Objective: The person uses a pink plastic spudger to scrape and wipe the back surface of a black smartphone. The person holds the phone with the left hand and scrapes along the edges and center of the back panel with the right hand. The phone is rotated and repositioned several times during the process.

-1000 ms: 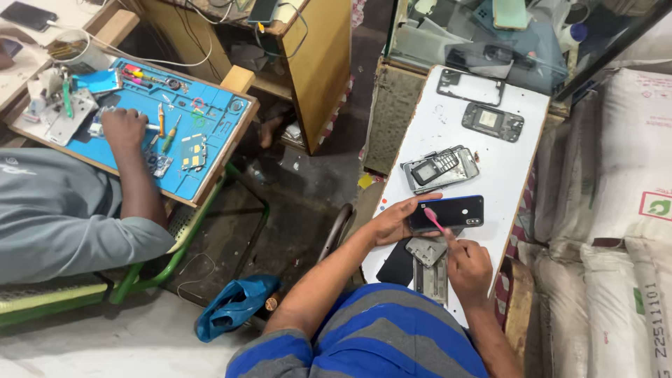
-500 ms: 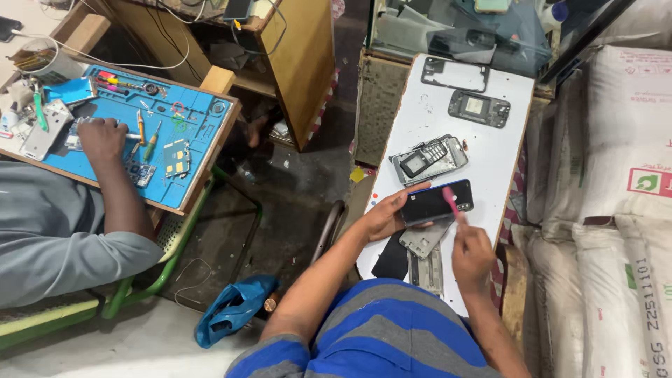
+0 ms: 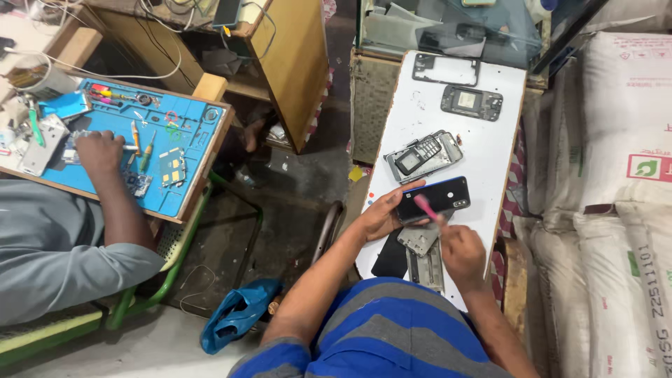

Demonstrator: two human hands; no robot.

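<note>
My left hand grips the left end of a black smartphone lying back-up on a white table. In my right hand is a pink tool, its tip resting on the phone's lower edge. Under the phone lie a grey metal phone frame and a flat black panel.
Farther along the table are a stack of opened phone bodies and two phone frames. At left another person's hand works on a blue repair mat with tools. White sacks stand at right, a blue bag on the floor.
The view has shifted a little; the table and hands sit slightly lower and left in the picture. My hands keep their hold on the phone and pink tool. The other person's hand stays on the mat.
</note>
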